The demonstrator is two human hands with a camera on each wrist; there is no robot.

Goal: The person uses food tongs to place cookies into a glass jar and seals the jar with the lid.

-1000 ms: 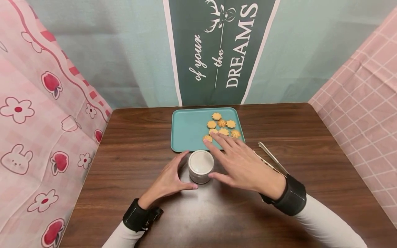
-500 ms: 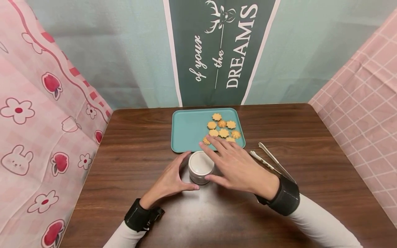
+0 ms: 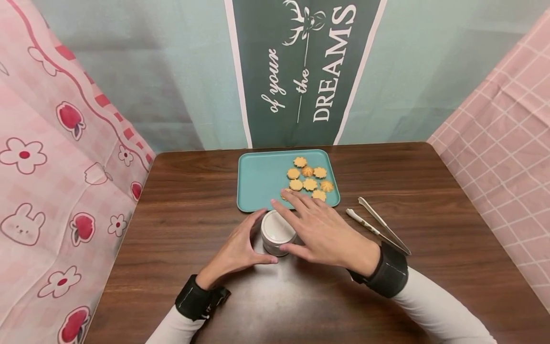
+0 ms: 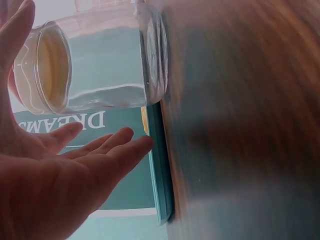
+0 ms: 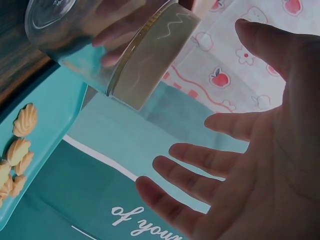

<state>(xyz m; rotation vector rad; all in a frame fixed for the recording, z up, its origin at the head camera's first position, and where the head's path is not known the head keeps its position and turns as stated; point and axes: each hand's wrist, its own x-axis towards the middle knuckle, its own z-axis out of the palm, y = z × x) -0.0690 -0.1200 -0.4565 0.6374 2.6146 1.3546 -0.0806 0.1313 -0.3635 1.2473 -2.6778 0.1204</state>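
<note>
A clear jar [image 4: 107, 62] with a pale lid [image 3: 277, 224] stands upright on the table. Through its wall, the left wrist view shows no contents. My left hand [image 3: 237, 244] is spread around the jar's left side, thumb on the near side and fingers on the far side; contact with the glass cannot be told. From the right, my right hand [image 3: 328, 234] reaches over beside the lid, partly covering the jar in the head view. Its fingers [image 5: 190, 162] are spread and, in the right wrist view, stand apart from the lid, holding nothing.
Behind the jar lies a teal tray [image 3: 259, 179] with several flower-shaped cookies [image 3: 310, 184] on its right half. Metal tongs [image 3: 386, 229] rest on the wooden table [image 3: 180, 191], right of the tray. Printed cloths hang at the back and both sides.
My right hand has shifted left, closer over the jar, uncovering more of the tongs and the cookies on the right. The left hand has barely moved; the jar stays in place.
</note>
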